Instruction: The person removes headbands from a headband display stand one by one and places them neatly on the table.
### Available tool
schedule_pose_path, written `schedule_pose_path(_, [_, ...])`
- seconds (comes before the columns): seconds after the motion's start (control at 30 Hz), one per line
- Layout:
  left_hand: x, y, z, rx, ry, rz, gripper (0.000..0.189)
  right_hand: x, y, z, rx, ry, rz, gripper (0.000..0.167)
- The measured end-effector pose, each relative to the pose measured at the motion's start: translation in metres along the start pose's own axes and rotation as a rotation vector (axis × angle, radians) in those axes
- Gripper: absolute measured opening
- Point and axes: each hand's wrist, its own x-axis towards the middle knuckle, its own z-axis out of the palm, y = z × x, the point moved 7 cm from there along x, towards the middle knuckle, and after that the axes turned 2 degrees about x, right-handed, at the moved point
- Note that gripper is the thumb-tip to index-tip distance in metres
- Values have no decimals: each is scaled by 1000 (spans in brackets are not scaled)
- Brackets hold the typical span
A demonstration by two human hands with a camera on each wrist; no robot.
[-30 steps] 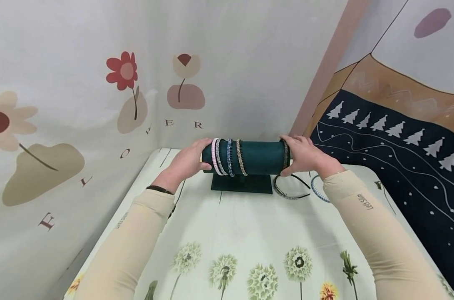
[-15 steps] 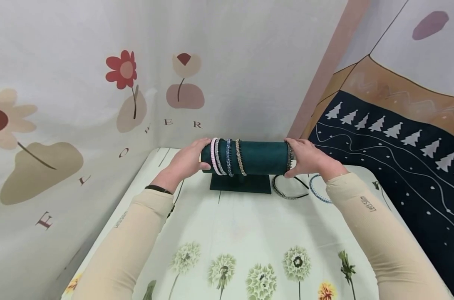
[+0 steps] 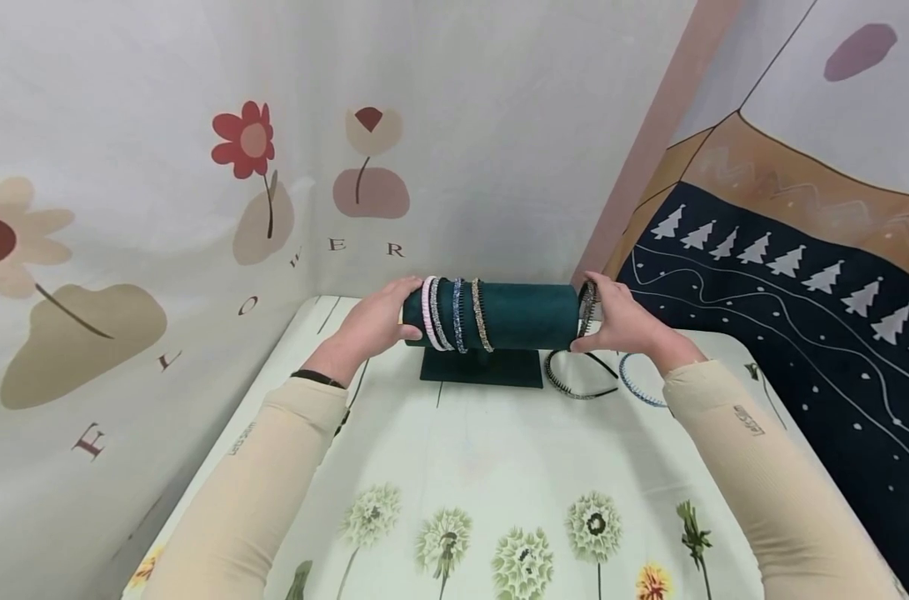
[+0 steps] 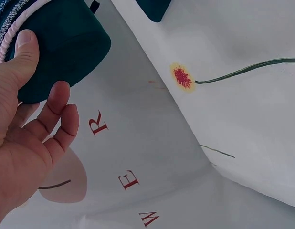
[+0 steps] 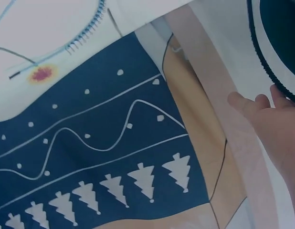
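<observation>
A dark green padded display roll [image 3: 529, 317] lies level on its stand [image 3: 482, 368]. My left hand [image 3: 379, 321] grips its left end; in the left wrist view the thumb [image 4: 26, 45] presses the near side. Toward that end, the roll carries a pink headband [image 3: 428, 312], a silver one [image 3: 440, 312], a blue one [image 3: 458, 315] and a gold-toned one [image 3: 481, 315]. My right hand [image 3: 625, 321] holds a dark toothed headband [image 3: 587, 308] at the roll's right end. The right wrist view shows this headband [image 5: 256, 45] around the roll's end, with a gap between them.
Right of the stand, a black toothed headband [image 3: 574, 392] and a light blue one [image 3: 637, 387] lie on the flower-print tablecloth [image 3: 499, 450]. A pale printed curtain [image 3: 484, 167] hangs close behind the roll. Dark tree-patterned fabric [image 3: 769, 300] is at the right.
My right hand has moved right, carrying the dark headband from on the roll to just beyond its right end. My left hand stays on the left end.
</observation>
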Motion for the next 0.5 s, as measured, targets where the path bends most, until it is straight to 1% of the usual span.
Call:
schedule_pose_path(0.1, [0,-1,0,0,1,-2,92,-2,4,0,59,28,-5,127])
schedule_pose_path(0.2, [1,-1,1,0,0,-4,92,-6,7,-1,95,45,-18,124])
schedule_pose_path(0.37, [1,0,1,2,-1,-2,92,-16,15,-4,87,53,-19,125])
schedule_pose_path(0.5, [-1,0,0,4,0,-2,92,-29,34,-13,81,80,15,126])
